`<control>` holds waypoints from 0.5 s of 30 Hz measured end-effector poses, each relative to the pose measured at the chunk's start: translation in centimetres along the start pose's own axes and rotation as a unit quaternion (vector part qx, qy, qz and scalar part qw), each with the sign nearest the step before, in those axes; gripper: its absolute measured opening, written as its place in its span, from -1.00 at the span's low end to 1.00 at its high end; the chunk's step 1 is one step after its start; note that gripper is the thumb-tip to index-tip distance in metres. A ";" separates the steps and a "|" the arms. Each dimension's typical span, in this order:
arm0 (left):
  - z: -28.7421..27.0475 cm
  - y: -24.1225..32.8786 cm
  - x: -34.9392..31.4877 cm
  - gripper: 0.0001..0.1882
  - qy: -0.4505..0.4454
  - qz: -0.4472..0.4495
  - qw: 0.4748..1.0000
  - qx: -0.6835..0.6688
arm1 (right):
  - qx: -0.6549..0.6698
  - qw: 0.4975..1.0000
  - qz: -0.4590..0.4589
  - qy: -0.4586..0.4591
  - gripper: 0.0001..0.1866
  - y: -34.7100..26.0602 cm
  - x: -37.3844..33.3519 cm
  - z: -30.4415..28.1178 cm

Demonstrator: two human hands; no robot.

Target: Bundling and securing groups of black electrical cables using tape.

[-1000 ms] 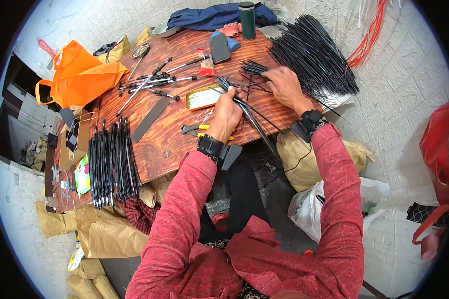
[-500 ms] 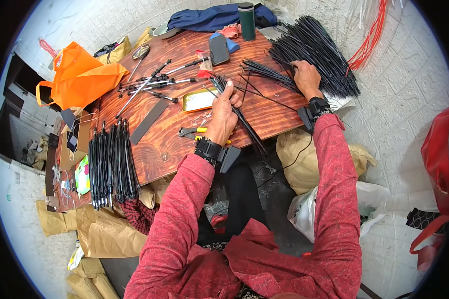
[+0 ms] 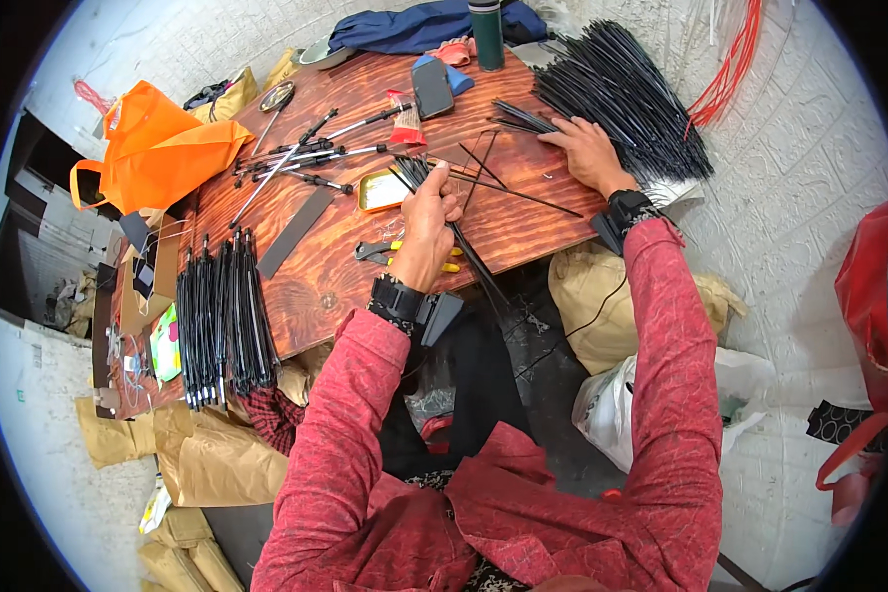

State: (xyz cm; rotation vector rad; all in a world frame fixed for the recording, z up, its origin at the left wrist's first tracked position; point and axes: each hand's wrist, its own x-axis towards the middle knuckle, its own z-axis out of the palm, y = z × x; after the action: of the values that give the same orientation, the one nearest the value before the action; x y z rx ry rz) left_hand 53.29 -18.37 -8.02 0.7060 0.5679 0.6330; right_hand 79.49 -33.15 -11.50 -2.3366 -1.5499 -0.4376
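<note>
My left hand [image 3: 430, 225] is closed round a bundle of thin black rods [image 3: 479, 264], which look like umbrella ribs and slant down past the table's front edge. At the right, my right hand [image 3: 592, 158] lies with fingers stretched out against a smaller bunch of black rods [image 3: 521, 117], beside the big pile of black rods [image 3: 627, 99]. Its palm side is hidden. Between my hands a few loose black rods [image 3: 508, 185] cross each other on the wooden table [image 3: 340, 266].
Pliers with yellow handles [image 3: 375, 253], a shallow tin [image 3: 380, 192] and a dark flat strip [image 3: 296, 234] lie near my left hand. Farther back are silver-and-black shafts [image 3: 306, 158], a phone [image 3: 432, 91] and a green tumbler [image 3: 485, 35]. Folded black frames [image 3: 227, 321] hang over the left edge.
My right hand has moved left and slightly away from me, and the smaller bunch has shifted back toward the big pile. My left hand has moved slightly left with its bundle.
</note>
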 end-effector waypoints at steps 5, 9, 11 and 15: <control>-1.3 1.7 -2.5 -0.88 -0.027 0.016 0.999 -0.012 | -0.008 1.000 0.012 0.012 -0.52 -0.5 0.2 0.2; -3.6 3.4 -4.6 -0.91 -0.075 0.016 0.997 0.001 | -0.031 0.998 0.039 -0.026 -0.57 -1.4 0.7 -1.5; -4.2 4.2 -5.2 -0.89 -0.054 0.014 0.998 0.012 | -0.016 0.999 0.046 -0.021 -0.63 -1.2 1.2 -1.7; -5.6 5.1 -6.5 -0.79 -0.012 0.002 0.999 0.044 | -0.001 0.996 0.070 0.058 -0.70 -1.6 0.3 -0.9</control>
State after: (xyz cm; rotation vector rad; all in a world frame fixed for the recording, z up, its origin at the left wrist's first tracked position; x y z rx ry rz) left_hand 43.49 -17.54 -6.16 0.7971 0.5761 0.6052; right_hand 78.07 -32.66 -10.46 -2.3581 -1.3237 -0.5287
